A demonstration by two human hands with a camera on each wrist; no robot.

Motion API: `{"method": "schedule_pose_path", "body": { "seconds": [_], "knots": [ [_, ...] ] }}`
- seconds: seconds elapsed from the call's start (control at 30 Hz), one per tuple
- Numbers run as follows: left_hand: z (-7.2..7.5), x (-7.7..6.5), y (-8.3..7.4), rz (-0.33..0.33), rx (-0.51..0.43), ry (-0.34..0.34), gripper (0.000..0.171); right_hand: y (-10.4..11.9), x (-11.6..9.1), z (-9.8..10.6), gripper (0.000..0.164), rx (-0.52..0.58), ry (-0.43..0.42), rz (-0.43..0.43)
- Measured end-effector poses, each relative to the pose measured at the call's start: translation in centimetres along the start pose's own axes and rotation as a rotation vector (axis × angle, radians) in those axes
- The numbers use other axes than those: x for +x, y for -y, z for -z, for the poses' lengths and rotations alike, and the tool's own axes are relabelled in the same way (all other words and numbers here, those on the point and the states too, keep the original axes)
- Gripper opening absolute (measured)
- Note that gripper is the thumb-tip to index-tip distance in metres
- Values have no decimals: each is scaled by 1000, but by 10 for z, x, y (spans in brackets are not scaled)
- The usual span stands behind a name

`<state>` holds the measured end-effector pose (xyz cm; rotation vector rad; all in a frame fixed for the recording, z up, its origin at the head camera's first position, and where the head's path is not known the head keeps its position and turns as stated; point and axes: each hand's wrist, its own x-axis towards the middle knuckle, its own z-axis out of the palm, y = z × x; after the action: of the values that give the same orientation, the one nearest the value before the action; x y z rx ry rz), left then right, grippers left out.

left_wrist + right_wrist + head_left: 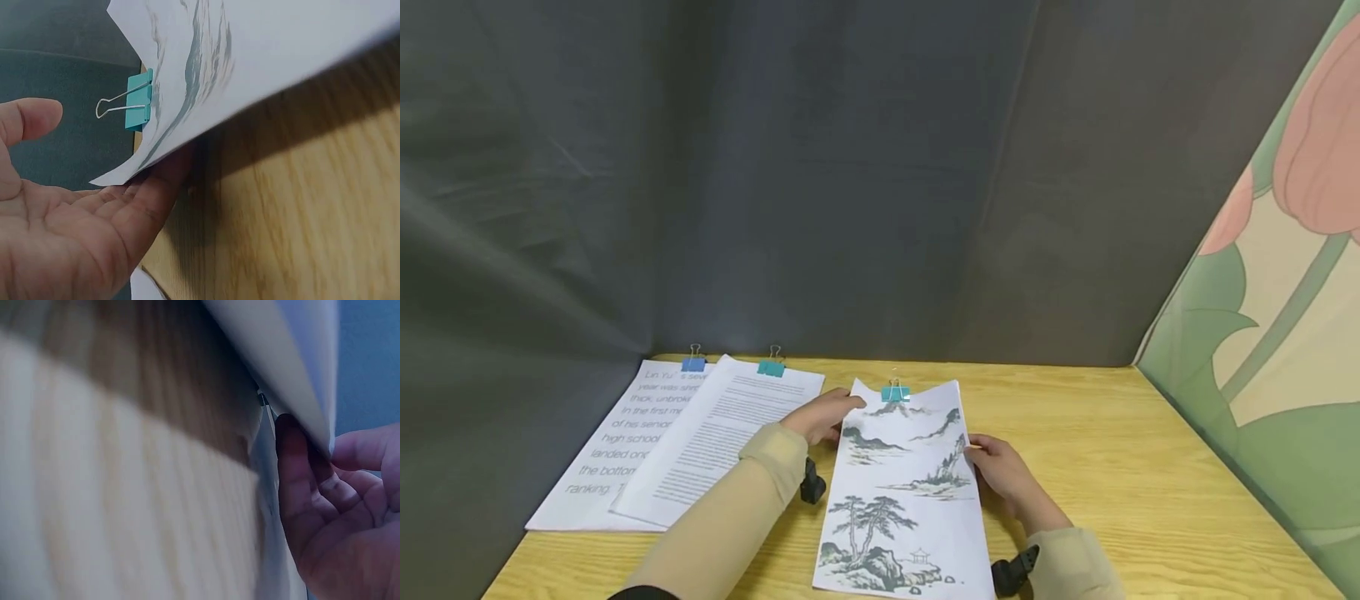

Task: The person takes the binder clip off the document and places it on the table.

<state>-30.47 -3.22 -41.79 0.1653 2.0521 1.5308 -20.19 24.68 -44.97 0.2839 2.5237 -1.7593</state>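
A white paper sheaf printed with an ink landscape (pixel 880 467) is held in front of me, a teal binder clip (pixel 896 393) on its top edge. At its upper left edge, my left hand (pixel 822 415) has its fingers under the paper; in the left wrist view the thumb (pixel 42 117) stands apart from the sheet. My right hand (pixel 1003 475) pinches the right edge. Seen from the right wrist, its thumb (pixel 362 449) meets the paper's edge and the fingers (pixel 295 475) lie beneath. The sheaf hides the left fingertips.
To the left, a text sheaf with a teal clip (pixel 771 367) partly overlaps a large-print sheaf (pixel 602 442) with a blue clip (pixel 693 364). They lie on the wooden table (pixel 1097 433). A dark curtain (pixel 865 183) hangs behind it; a flowered panel (pixel 1285 333) stands at right.
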Motion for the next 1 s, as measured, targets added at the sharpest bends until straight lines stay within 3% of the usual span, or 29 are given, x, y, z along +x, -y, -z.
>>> {"method": "schedule_pose_path", "body": {
  "seconds": [0.33,0.63,0.8,0.9,1.0],
  "knots": [
    [-12,8,-1,-7,23,-30,70,-2,-7,12,33,-16,10,-22],
    [-24,22,-5,-68,157,-35,58,-5,-12,21,32,-44,-17,-16],
    [-25,26,-6,-98,185,-49,50,-7,-14,24,32,-46,-8,-19],
    [-25,30,-3,-130,192,-72,32,-8,-16,25,33,-40,-9,-29],
    [-26,34,-1,-148,187,-81,35,-9,-17,25,33,-60,-26,-24]
  ]
}}
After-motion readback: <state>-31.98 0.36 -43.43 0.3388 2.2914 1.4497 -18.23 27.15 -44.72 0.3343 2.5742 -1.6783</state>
